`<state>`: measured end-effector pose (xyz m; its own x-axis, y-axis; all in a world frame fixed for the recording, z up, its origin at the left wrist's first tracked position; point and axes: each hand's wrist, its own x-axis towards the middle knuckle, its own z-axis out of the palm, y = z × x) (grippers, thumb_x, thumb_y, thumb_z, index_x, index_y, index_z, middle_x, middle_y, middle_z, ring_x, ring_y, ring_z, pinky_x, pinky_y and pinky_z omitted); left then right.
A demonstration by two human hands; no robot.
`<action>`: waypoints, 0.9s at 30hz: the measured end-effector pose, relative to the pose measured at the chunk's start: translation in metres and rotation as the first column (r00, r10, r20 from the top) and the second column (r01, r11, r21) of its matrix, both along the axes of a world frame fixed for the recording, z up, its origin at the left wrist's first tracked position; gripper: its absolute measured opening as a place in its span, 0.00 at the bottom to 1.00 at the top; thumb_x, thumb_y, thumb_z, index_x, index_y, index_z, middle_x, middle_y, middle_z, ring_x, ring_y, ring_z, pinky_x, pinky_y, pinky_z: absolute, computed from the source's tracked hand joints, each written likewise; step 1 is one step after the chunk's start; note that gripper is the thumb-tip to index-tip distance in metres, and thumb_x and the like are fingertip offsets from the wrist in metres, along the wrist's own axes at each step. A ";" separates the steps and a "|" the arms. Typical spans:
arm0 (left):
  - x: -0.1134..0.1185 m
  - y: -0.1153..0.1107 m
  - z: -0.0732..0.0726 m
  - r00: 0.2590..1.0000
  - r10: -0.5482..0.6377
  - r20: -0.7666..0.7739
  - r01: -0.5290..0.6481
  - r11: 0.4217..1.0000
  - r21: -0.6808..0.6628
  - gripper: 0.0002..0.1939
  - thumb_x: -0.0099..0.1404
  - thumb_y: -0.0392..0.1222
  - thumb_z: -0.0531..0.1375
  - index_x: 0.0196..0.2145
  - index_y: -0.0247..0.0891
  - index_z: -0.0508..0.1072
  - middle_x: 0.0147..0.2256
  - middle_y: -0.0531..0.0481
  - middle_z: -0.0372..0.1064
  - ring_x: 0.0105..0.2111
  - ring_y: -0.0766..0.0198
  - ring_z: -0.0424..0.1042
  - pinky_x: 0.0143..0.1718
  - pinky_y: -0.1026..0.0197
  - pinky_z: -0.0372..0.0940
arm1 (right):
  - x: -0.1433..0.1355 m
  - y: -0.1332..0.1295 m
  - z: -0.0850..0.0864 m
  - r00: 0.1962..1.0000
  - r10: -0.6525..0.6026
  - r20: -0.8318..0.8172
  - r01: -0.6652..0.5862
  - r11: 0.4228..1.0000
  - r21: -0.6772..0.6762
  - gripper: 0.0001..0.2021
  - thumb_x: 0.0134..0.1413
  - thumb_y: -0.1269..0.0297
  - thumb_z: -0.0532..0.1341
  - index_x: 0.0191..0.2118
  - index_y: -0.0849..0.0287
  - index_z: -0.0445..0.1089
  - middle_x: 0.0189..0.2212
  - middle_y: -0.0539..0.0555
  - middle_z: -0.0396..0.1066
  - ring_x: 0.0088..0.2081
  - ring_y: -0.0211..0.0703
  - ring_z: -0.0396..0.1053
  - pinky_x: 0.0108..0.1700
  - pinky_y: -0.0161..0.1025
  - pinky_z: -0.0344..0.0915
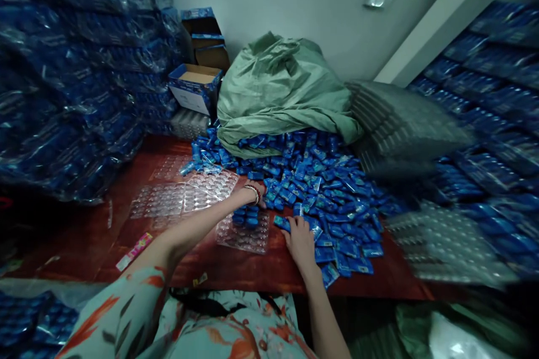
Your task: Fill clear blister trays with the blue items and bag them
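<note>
Small blue wrapped packets [337, 202] lie in a large heap on the red table. My left hand [256, 190], with a bracelet at the wrist, reaches to the left edge of the heap; its fingers are mostly hidden. Just below it, several blue packets [245, 216] sit in rows in a clear plastic tray [242, 240] with round hollows. My right hand [300, 235] rests at the heap's near left edge, fingers bent around a blue packet [281, 222]. More clear trays [168, 199] lie flat to the left.
A green cloth sack [282, 90] stands behind the heap. Wrapped blue packs [84, 67] are stacked high at left, others at right. Stacked trays [446, 241] lie at right, an open box [196, 87] at back left, and a pink strip [133, 251] near the front edge.
</note>
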<state>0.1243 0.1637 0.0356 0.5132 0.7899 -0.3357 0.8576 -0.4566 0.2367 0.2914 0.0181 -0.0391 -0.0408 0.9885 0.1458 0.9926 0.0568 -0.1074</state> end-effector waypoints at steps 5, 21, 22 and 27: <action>0.011 0.013 -0.020 0.999 -0.052 -0.016 0.051 0.997 -0.065 0.20 0.43 0.41 0.69 0.33 0.25 0.73 0.39 0.38 0.73 0.38 0.58 0.72 0.41 0.63 0.63 | -0.006 -0.007 0.000 0.996 -0.027 -0.083 0.028 1.000 0.010 0.14 0.58 0.63 0.54 0.49 0.60 0.64 0.42 0.63 0.64 0.42 0.53 0.63 0.38 0.46 0.62; -0.138 -0.132 0.009 0.707 0.140 0.693 -0.305 0.945 0.120 0.10 0.65 0.41 0.53 0.43 0.40 0.69 0.38 0.47 0.67 0.38 0.62 0.69 0.40 0.61 0.65 | -0.027 -0.044 0.024 0.718 0.088 -0.690 -0.148 0.989 -0.028 0.12 0.60 0.64 0.51 0.48 0.55 0.61 0.41 0.56 0.70 0.42 0.44 0.70 0.44 0.39 0.67; -0.136 -0.144 0.000 0.680 0.172 0.713 -0.332 0.939 0.091 0.09 0.65 0.42 0.54 0.41 0.39 0.69 0.36 0.48 0.68 0.37 0.62 0.69 0.39 0.61 0.66 | -0.032 -0.039 0.027 0.729 0.140 -0.670 -0.204 0.979 -0.017 0.11 0.61 0.65 0.51 0.48 0.55 0.62 0.41 0.55 0.70 0.43 0.43 0.69 0.46 0.40 0.67; -0.113 -0.166 -0.053 0.670 0.196 0.716 -0.411 0.901 0.138 0.09 0.66 0.40 0.52 0.41 0.38 0.68 0.35 0.47 0.68 0.34 0.64 0.70 0.37 0.62 0.67 | -0.046 -0.013 0.040 0.825 0.379 -0.418 -0.435 0.899 -0.043 0.18 0.59 0.74 0.48 0.52 0.56 0.62 0.42 0.57 0.67 0.44 0.44 0.66 0.45 0.42 0.66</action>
